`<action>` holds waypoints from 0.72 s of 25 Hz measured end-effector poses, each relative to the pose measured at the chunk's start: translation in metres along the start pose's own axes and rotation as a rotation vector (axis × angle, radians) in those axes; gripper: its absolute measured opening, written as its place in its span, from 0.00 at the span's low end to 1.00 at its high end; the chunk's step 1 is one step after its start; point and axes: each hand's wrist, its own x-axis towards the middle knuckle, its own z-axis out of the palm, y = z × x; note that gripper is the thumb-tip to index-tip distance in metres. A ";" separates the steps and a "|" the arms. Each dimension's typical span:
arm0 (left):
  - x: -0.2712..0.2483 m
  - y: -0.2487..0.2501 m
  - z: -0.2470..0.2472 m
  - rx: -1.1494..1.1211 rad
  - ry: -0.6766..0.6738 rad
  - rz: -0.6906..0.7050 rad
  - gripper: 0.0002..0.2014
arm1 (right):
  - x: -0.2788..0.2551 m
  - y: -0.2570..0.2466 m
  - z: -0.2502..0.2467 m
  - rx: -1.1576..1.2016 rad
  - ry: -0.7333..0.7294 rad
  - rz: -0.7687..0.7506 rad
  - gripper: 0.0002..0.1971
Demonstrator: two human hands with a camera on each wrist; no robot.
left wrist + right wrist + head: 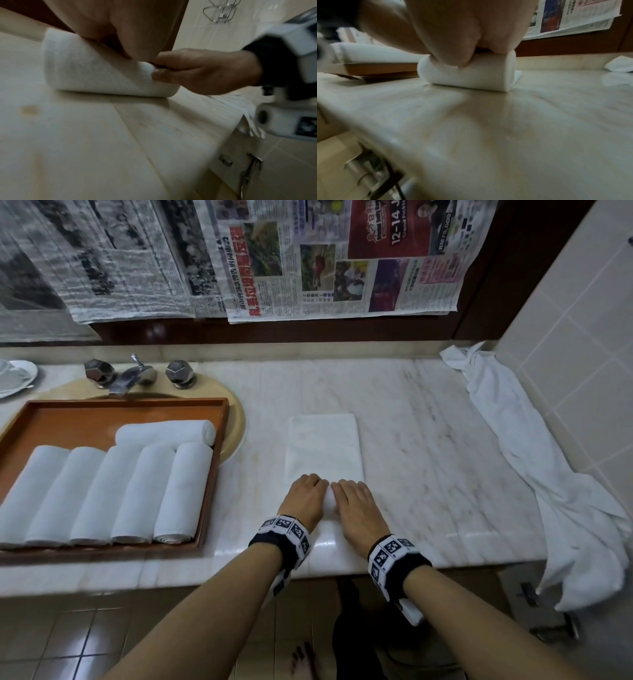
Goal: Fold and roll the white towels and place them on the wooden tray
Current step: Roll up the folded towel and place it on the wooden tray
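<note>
Now both hands' curled fingers (453, 56) round towel (323, 446)

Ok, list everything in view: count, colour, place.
rolled towels: six, white, on the tray; five side by side, one across behind them
wooden tray: one, orange-brown, left on the counter, partly over the sink
folded towel: one, white, centre of the counter, near end being rolled
loose towel: one, white, draped over the counter's right end
counter: one, pale marble
tap: one, metal, behind the tray
dish: one, white, far left
newspapers: several sheets, on the wall behind
left hand: curled on the roll
right hand: curled on the roll
</note>
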 end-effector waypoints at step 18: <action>-0.010 0.004 0.002 -0.060 0.170 -0.026 0.18 | 0.036 0.017 -0.018 0.061 -0.144 -0.008 0.18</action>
